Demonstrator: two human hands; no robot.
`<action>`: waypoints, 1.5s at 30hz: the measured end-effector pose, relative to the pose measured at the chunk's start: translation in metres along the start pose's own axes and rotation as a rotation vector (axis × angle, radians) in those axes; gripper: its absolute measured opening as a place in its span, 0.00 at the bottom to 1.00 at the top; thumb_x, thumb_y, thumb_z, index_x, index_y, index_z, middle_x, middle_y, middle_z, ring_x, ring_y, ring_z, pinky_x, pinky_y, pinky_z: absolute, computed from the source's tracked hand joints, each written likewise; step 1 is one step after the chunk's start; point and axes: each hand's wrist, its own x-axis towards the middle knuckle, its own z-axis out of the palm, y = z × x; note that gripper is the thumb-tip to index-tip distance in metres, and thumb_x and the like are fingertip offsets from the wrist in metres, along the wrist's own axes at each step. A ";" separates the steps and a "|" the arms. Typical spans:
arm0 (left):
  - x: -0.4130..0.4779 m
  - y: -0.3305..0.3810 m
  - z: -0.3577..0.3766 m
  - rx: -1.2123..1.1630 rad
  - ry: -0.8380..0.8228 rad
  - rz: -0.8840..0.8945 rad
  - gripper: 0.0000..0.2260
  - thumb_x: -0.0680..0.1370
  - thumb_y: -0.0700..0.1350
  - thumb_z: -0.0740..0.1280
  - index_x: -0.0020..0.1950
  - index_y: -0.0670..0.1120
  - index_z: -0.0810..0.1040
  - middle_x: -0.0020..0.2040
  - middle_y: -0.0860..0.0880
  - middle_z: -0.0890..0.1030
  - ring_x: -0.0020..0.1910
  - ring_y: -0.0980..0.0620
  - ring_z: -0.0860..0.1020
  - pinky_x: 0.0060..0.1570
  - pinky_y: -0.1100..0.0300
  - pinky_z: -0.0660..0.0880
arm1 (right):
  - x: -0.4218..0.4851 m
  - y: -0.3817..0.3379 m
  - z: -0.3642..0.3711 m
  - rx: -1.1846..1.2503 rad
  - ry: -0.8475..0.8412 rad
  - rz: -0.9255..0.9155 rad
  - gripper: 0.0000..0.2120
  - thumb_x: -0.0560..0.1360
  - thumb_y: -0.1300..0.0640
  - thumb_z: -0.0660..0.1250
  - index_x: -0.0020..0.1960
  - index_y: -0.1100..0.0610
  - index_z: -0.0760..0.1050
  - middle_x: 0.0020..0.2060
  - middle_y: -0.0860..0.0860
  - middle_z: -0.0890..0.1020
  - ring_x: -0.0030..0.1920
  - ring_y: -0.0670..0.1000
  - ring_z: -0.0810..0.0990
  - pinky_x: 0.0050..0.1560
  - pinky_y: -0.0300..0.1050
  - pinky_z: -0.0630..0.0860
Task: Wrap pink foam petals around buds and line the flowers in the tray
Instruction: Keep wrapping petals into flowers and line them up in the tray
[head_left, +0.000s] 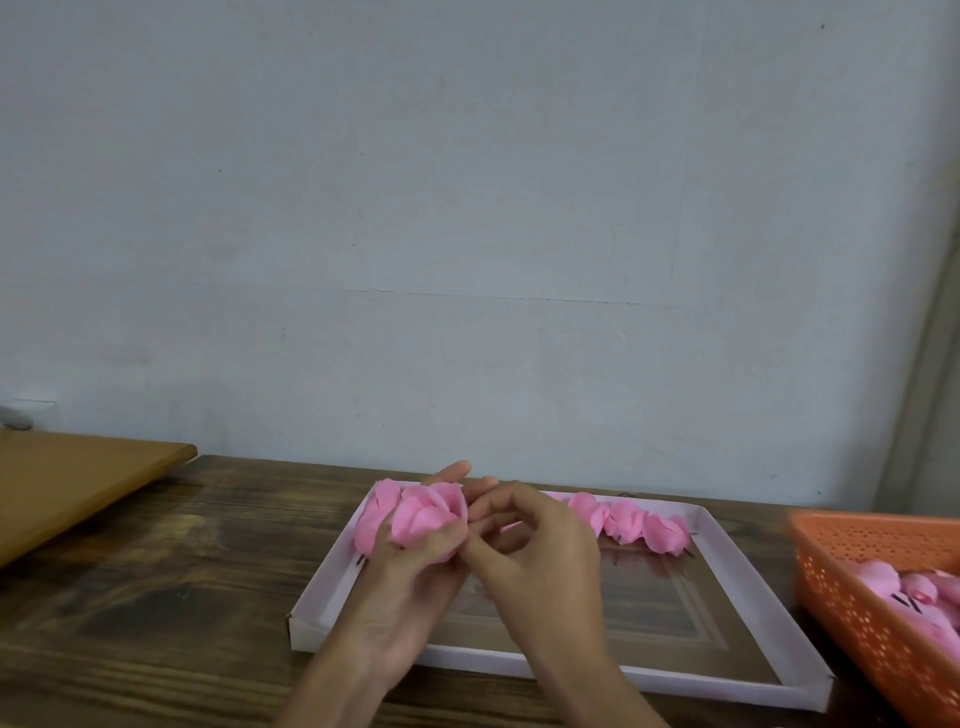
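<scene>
Above the white tray's far-left corner, a left hand grips a pink foam flower, fingers curled round its base. The right hand curls its fingers against the petal edge; whether they pinch it cannot be told. Both hands partly hide the finished flowers lining the far wall. An orange basket of pink pieces sits just beside the tray on the desk.

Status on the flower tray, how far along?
Done: one row of finished flowers lines the far edge of the tray. In hand: the left hand holds a pink flower, right hand at its petals. Left: most of the tray floor is bare; more pink pieces wait in the orange basket.
</scene>
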 end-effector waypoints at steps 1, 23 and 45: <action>0.000 0.000 0.000 0.002 -0.010 0.005 0.33 0.65 0.39 0.85 0.69 0.42 0.79 0.66 0.33 0.80 0.65 0.30 0.80 0.59 0.46 0.81 | 0.000 0.001 0.000 0.007 0.000 -0.008 0.06 0.67 0.52 0.78 0.40 0.45 0.82 0.35 0.38 0.85 0.33 0.44 0.84 0.38 0.40 0.77; 0.003 -0.011 0.010 0.768 0.407 0.099 0.19 0.53 0.52 0.78 0.43 0.61 0.84 0.33 0.52 0.83 0.30 0.56 0.80 0.26 0.60 0.75 | 0.031 -0.037 -0.059 -0.570 -0.537 -0.458 0.22 0.76 0.55 0.69 0.67 0.37 0.76 0.61 0.35 0.76 0.60 0.40 0.75 0.59 0.41 0.75; 0.005 -0.016 0.012 0.887 0.266 0.124 0.07 0.73 0.24 0.66 0.39 0.32 0.80 0.29 0.38 0.76 0.26 0.47 0.71 0.21 0.62 0.66 | 0.032 -0.019 -0.054 -0.586 -0.575 -0.439 0.14 0.77 0.46 0.70 0.61 0.35 0.82 0.56 0.36 0.75 0.47 0.41 0.78 0.51 0.36 0.74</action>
